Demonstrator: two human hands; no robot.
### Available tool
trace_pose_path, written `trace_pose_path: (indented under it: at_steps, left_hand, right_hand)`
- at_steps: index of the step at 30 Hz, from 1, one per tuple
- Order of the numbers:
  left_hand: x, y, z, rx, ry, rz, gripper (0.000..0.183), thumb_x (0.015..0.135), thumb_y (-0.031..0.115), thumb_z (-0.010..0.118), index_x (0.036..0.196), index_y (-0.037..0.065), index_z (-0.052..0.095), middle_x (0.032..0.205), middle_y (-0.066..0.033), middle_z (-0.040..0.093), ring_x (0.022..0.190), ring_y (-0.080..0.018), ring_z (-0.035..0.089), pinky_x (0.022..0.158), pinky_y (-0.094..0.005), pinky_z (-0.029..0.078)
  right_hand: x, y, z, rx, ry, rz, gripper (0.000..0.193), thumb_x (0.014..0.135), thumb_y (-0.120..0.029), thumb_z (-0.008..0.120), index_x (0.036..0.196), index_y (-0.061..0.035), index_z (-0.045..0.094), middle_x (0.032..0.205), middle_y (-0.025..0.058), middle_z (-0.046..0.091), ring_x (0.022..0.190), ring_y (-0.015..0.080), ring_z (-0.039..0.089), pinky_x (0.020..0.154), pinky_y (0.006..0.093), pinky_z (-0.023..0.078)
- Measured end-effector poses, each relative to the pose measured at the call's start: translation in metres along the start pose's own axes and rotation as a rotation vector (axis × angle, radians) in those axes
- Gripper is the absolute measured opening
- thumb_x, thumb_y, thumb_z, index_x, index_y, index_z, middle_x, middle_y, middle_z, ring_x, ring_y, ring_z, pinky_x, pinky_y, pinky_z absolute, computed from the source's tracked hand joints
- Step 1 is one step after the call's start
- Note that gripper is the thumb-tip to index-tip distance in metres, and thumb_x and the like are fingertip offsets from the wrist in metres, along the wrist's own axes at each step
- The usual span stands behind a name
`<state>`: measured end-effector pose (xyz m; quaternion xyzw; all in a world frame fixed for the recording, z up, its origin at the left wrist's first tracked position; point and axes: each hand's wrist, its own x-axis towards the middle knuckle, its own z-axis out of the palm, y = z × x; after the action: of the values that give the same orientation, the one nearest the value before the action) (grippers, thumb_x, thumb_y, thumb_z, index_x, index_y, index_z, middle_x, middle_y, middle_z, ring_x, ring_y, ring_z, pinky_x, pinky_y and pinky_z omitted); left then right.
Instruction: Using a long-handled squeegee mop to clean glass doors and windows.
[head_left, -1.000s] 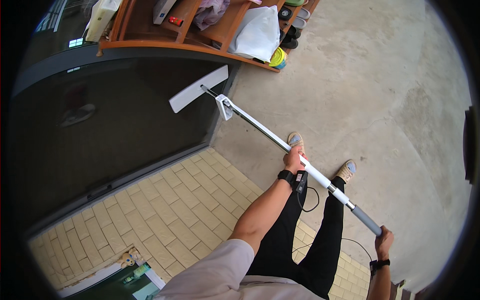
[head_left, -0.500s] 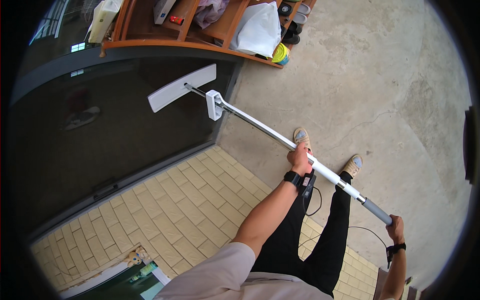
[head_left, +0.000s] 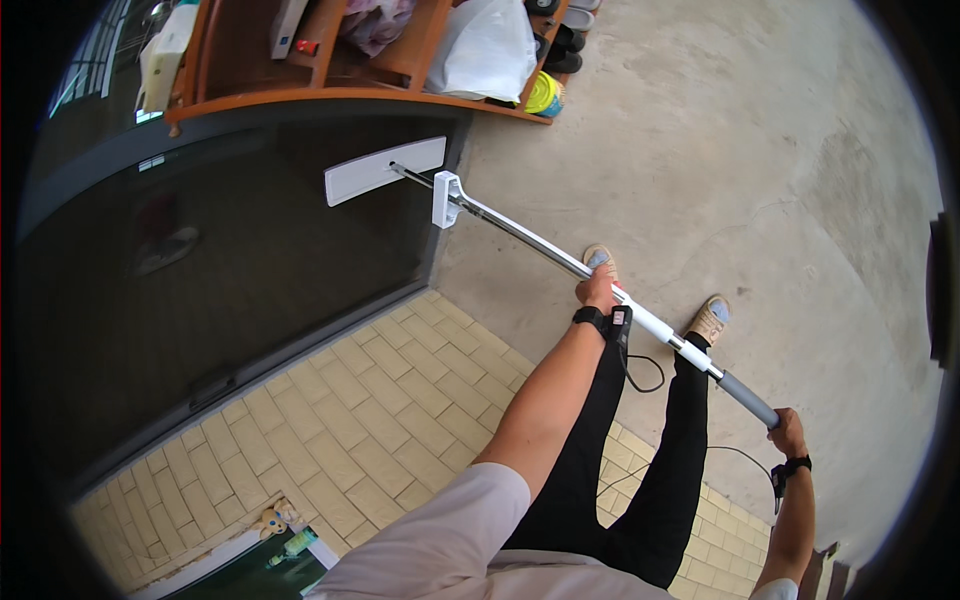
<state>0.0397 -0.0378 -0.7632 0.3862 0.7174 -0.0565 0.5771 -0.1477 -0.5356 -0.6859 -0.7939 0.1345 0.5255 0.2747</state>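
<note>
I hold a long white flat mop (head_left: pixel 520 232) with both hands. My left hand (head_left: pixel 598 291) grips the pole's middle, a dark band on its wrist. My right hand (head_left: pixel 790 432) is closed around the grey end of the handle at the lower right. The flat white mop head (head_left: pixel 384 170) presses against a large dark glass pane (head_left: pixel 220 270) near its upper right corner. A white clip (head_left: pixel 445 197) sits on the pole just behind the head. My two feet in light shoes (head_left: pixel 707 320) stand on the concrete floor beneath the pole.
A wooden shelf (head_left: pixel 330 95) above the glass holds a white plastic bag (head_left: pixel 485 50), a yellow tin (head_left: pixel 545 95), shoes and boxes. Pale brick paving (head_left: pixel 380 420) lies below the glass. Grey concrete (head_left: pixel 760 160) spreads right. A thin cable (head_left: pixel 640 375) hangs from my wrist.
The mop head has slid left and then back right across the upper part of the glass, while both hands kept their grip on the pole.
</note>
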Motion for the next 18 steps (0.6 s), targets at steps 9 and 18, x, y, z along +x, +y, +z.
trace_pose_path:
  at_steps: [9, 18]
  left_hand:
    - [0.023, 0.000, -0.002, 0.054, -0.023, -0.052, 0.030, 0.090, 0.023, 0.070, 0.094, 0.002, 0.049, 0.073, -0.0077, 0.050, 0.058, -0.0213, 0.054, 0.052, -0.0403, 0.053]
    - [-0.014, 0.006, -0.007, -0.022, 0.059, 0.027, 0.028, 0.087, 0.018, 0.071, 0.089, 0.003, 0.047, 0.072, -0.0060, 0.051, 0.057, -0.0201, 0.053, 0.050, -0.0367, 0.050]
  right_hand:
    - [0.024, 0.018, 0.033, -0.011, 0.020, -0.044, 0.015, 0.066, -0.006, 0.067, 0.080, -0.0026, 0.072, 0.074, 0.0214, 0.067, 0.072, 0.0396, 0.066, 0.067, 0.0452, 0.053]
    - [0.037, 0.058, 0.051, -0.051, 0.140, -0.130, 0.015, 0.069, -0.001, 0.066, 0.084, -0.0025, 0.070, 0.080, 0.0237, 0.066, 0.078, 0.0429, 0.064, 0.069, 0.0484, 0.052]
